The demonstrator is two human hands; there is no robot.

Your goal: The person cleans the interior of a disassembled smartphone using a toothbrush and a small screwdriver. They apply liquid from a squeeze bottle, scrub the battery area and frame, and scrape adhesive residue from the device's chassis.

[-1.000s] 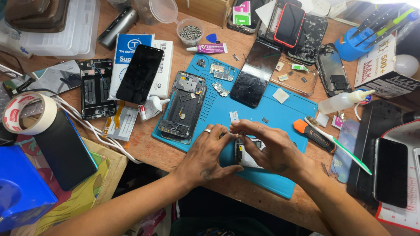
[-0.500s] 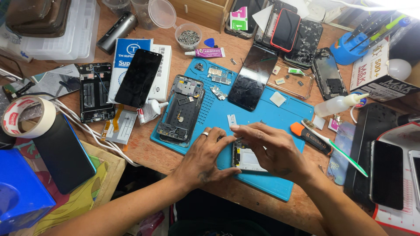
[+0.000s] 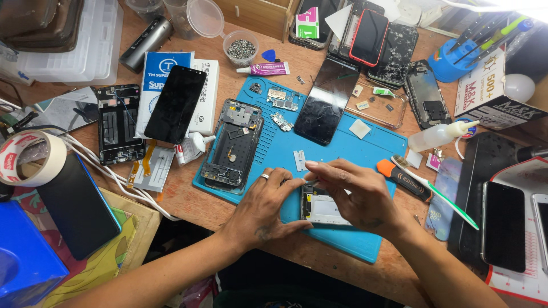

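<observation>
The small opened phone (image 3: 321,208) lies on the work mat (image 3: 348,154). The phone frame (image 3: 233,145) is at ten o'clock from it, the screwdriver (image 3: 402,178) at two o'clock.

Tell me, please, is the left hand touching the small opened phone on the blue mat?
Touching. The head view shows the left hand with its thumb and fingertips pressed against the left edge of the small opened phone.

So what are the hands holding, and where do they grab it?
Both hands hold a small opened phone on the blue mat: left hand at its left edge, right hand over its top right.
</observation>
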